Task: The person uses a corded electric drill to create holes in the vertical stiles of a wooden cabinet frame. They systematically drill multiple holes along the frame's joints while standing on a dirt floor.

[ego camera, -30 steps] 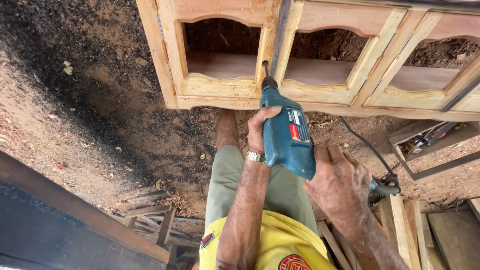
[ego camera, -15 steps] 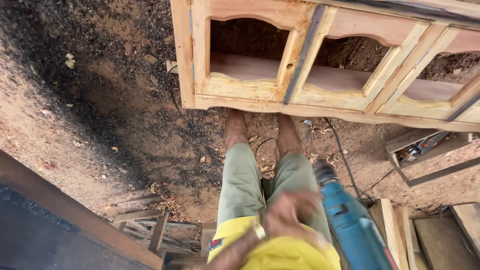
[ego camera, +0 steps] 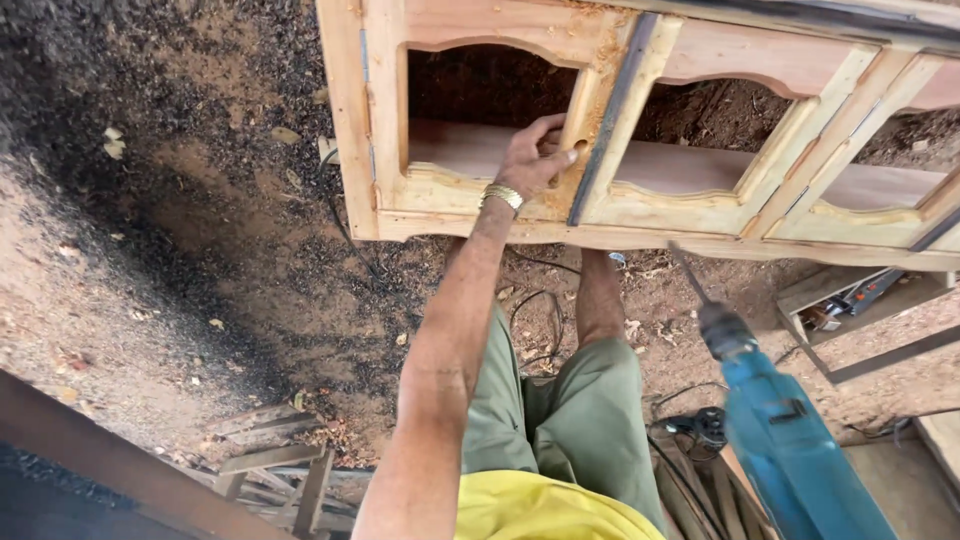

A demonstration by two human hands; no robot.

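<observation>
Left hand (ego camera: 535, 158), upper centre of frame, fingers curled loosely against a drilled hole on the wooden cabinet frame (ego camera: 480, 205), gripping nothing. Blue drill (ego camera: 790, 450) lower right; right hand out of view. Frame looks stiff, heavy; best held by its rails
</observation>
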